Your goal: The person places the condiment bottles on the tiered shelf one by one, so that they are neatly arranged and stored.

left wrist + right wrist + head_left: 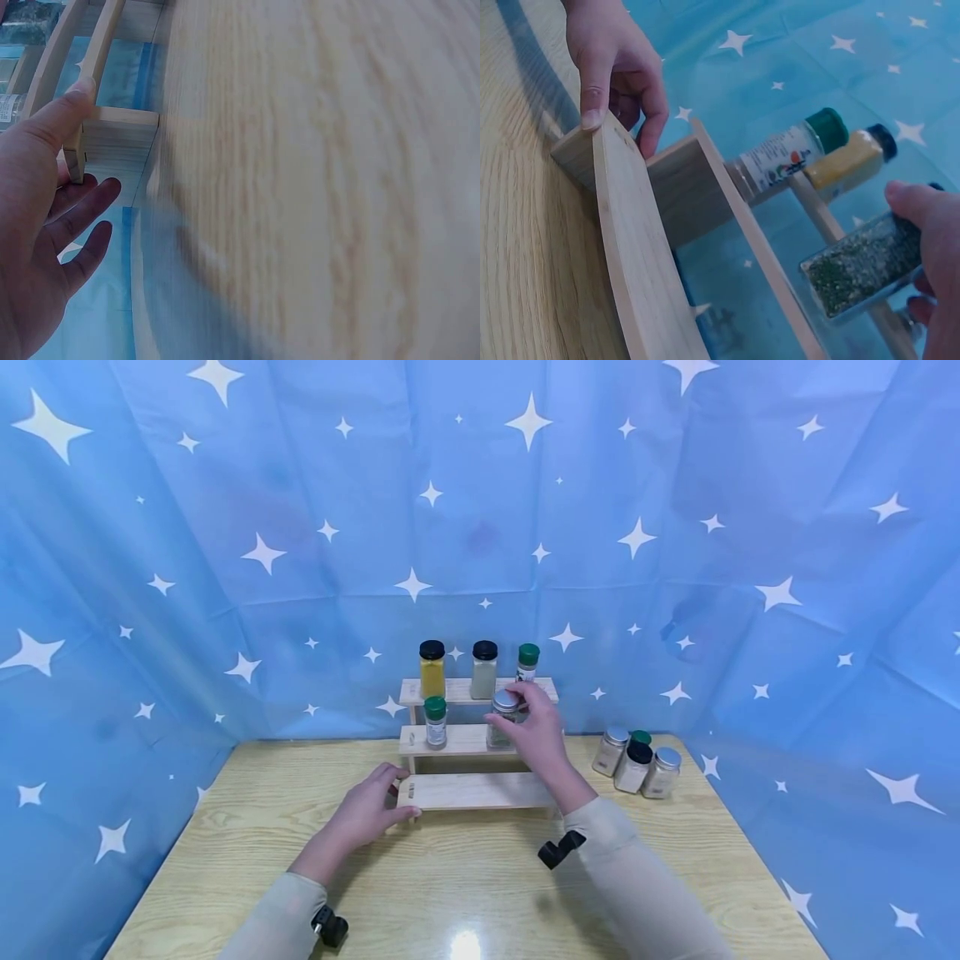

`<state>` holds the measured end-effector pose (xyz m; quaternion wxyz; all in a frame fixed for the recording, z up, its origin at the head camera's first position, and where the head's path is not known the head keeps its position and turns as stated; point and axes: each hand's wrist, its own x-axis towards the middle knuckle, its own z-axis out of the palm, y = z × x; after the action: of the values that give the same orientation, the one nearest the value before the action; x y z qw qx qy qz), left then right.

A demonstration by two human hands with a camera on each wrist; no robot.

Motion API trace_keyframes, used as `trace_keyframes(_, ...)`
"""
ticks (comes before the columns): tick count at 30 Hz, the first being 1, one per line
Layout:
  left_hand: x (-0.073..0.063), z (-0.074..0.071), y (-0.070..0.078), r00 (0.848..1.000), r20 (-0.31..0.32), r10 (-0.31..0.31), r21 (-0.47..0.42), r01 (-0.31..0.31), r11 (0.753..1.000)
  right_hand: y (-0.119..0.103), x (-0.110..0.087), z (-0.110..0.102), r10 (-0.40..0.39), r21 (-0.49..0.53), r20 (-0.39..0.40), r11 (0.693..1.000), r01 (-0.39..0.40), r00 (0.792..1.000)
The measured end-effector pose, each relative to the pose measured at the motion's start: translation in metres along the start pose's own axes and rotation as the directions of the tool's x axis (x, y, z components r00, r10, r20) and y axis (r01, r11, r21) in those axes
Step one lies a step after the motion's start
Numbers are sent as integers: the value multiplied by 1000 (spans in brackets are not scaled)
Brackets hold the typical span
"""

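My right hand (542,737) pinches a clear square spice jar (861,264) of dried green herbs near its silver lid (505,699). The jar stands upright in the head view, its base right at the middle shelf (467,740) of a three-step wooden spice rack (480,791). At the rack's left end, my left hand (366,807) grips the bottom board, thumb on its front face, as the left wrist view shows. On the same middle shelf, at the left, is a green-capped spice bottle (436,724).
Along the top shelf stand a yellow spice jar (432,672), a black-lidded pale jar (484,675) and a green-capped bottle (527,662). Several more jars (634,768) cluster on the table right of the rack. A blue starred cloth (480,543) hangs close behind.
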<state>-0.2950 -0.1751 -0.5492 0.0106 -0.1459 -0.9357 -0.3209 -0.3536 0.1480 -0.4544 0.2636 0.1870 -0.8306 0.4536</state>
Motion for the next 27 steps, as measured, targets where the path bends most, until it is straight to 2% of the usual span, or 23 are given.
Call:
trace_keyframes(10,0,1,0,1000,-3,9,18,-9,1000,-2,4,18,4,-24,26,1000,-3,1000)
trace_keyframes(27,0,0,-2,1000,-5,11,7,-11,1000,-4,1,25,64,-25,39,998,-63,997)
